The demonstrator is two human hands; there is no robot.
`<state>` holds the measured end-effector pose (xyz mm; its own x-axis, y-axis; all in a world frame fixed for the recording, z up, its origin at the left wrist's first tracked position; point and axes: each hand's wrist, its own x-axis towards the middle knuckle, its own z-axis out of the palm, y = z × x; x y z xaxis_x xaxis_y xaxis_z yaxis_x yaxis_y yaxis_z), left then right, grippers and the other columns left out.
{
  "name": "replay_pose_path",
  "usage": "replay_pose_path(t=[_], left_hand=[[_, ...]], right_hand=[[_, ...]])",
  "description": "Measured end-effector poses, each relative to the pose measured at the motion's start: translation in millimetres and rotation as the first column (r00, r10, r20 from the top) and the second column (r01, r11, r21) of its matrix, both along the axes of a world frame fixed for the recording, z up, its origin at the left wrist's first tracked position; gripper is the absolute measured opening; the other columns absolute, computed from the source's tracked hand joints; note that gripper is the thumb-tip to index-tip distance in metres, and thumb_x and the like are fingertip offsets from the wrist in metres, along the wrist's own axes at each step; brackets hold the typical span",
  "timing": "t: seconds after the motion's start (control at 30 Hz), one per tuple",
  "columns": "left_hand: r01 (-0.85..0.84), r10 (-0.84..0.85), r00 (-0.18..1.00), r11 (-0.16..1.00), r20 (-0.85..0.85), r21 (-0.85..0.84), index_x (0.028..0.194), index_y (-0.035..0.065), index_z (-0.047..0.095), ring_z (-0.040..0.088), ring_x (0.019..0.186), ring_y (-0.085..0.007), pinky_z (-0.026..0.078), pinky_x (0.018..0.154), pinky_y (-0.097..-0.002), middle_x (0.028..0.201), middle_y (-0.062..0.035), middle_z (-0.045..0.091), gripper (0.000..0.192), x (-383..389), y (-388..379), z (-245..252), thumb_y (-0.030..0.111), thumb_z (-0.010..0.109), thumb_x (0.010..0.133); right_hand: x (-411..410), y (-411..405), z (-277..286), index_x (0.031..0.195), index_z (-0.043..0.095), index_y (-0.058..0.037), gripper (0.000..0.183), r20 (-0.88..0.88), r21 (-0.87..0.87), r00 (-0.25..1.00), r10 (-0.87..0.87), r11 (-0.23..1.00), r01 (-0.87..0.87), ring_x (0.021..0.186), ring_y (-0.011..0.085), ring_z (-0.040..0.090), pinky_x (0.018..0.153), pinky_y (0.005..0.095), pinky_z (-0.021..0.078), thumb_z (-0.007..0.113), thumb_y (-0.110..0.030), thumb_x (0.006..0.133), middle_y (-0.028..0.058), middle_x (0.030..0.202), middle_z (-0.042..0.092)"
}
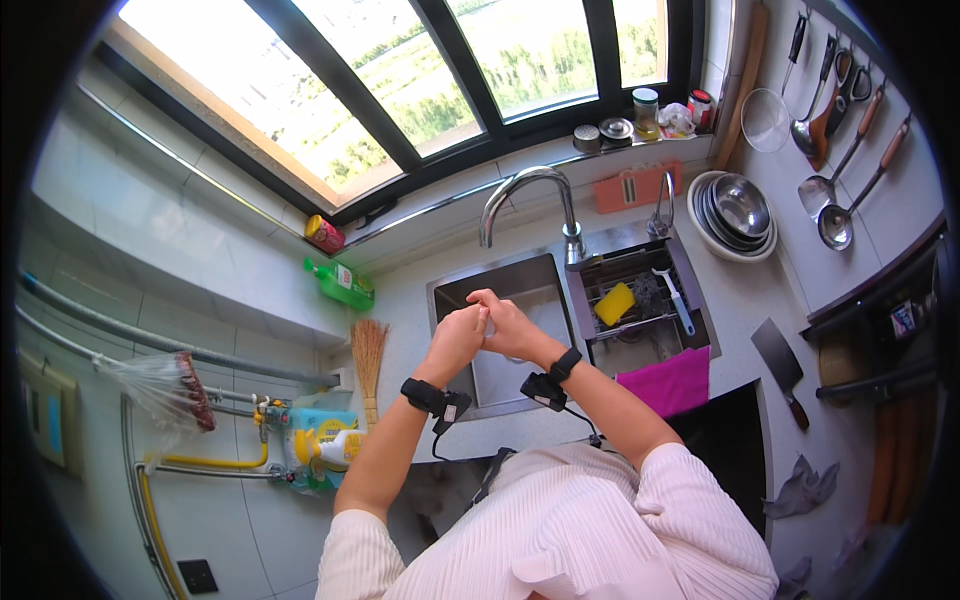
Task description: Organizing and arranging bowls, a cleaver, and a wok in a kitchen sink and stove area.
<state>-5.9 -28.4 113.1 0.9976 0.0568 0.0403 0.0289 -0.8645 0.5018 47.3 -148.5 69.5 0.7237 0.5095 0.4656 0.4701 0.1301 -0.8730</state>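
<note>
My left hand (456, 339) and my right hand (510, 328) meet over the left basin of a stainless steel sink (517, 375). Their fingers are bent and touch each other at the tips; whether anything small lies between them cannot be told. Each wrist wears a black strap with a small device and a cable. Above and behind the hands arches a chrome faucet (534, 176). In the right basin, a rack holds a yellow sponge (614, 303), a dark scouring pad (651, 294) and a brush with a blue and white handle (675, 300).
A magenta cloth (667, 381) hangs over the sink's front edge. Stacked metal bowls (739, 210) and a cleaver (780, 360) lie to the right. A straw whisk broom (368, 360) and a green bottle (345, 286) are at left. Ladles (836, 225) hang on the right wall.
</note>
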Motion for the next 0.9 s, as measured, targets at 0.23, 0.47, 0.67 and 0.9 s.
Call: replay_pose_path(t=[0.23, 0.47, 0.67, 0.9], left_hand=[[0.097, -0.093, 0.995, 0.963, -0.028, 0.253, 0.080, 0.0029, 0.056, 0.057, 0.072, -0.0398, 0.045, 0.061, -0.0464, 0.071, -0.0205, 0.058, 0.020, 5.0, -2.3, -0.6, 0.019, 0.045, 0.086], [0.281, -0.164, 0.942, 0.862, -0.292, 0.423, 0.070, 0.0038, 0.062, 0.060, 0.069, -0.0382, 0.047, 0.063, -0.0466, 0.070, -0.0197, 0.061, 0.028, -2.3, -1.8, 3.7, 0.021, 0.044, 0.084], [0.189, -0.091, 0.956, 0.918, -0.280, 0.348, 0.073, 0.0020, 0.061, 0.059, 0.072, -0.0394, 0.047, 0.065, -0.0482, 0.072, -0.0212, 0.061, 0.033, -10.7, -3.1, -4.5, 0.026, 0.042, 0.086], [0.096, 0.002, 0.934, 0.962, -0.357, 0.254, 0.078, -0.0022, 0.060, 0.058, 0.075, -0.0412, 0.046, 0.070, -0.0497, 0.078, -0.0238, 0.061, 0.040, -26.4, -7.8, -12.1, 0.028, 0.038, 0.090]], right_hand=[[6.4, 7.6, -23.7, 0.080, 0.058, -0.0059, 0.014, 0.093, -0.346, 0.994, -0.056, 0.935, 0.085, 0.073, 0.0336, 0.060, 0.070, 0.0415, 0.0425, 0.064, -0.013, 0.069, 0.0152, 0.074, 0.062], [4.3, 8.9, -52.4, 0.065, 0.059, -0.0139, 0.006, 0.394, -0.377, 0.918, 0.045, 0.919, 0.117, 0.066, 0.0220, 0.057, 0.076, 0.0344, 0.0382, 0.060, -0.010, 0.069, 0.0049, 0.061, 0.058], [5.1, 21.1, -68.7, 0.066, 0.056, -0.0100, 0.006, 0.399, -0.271, 0.916, 0.030, 0.959, 0.086, 0.066, 0.0235, 0.056, 0.088, 0.0358, 0.0400, 0.059, -0.007, 0.070, 0.0055, 0.061, 0.056], [-11.4, 39.4, -95.1, 0.060, 0.052, -0.0083, 0.023, 0.426, -0.086, 0.893, -0.145, 0.976, 0.199, 0.061, 0.0268, 0.056, 0.080, 0.0379, 0.0459, 0.056, -0.015, 0.081, 0.0080, 0.059, 0.054]])
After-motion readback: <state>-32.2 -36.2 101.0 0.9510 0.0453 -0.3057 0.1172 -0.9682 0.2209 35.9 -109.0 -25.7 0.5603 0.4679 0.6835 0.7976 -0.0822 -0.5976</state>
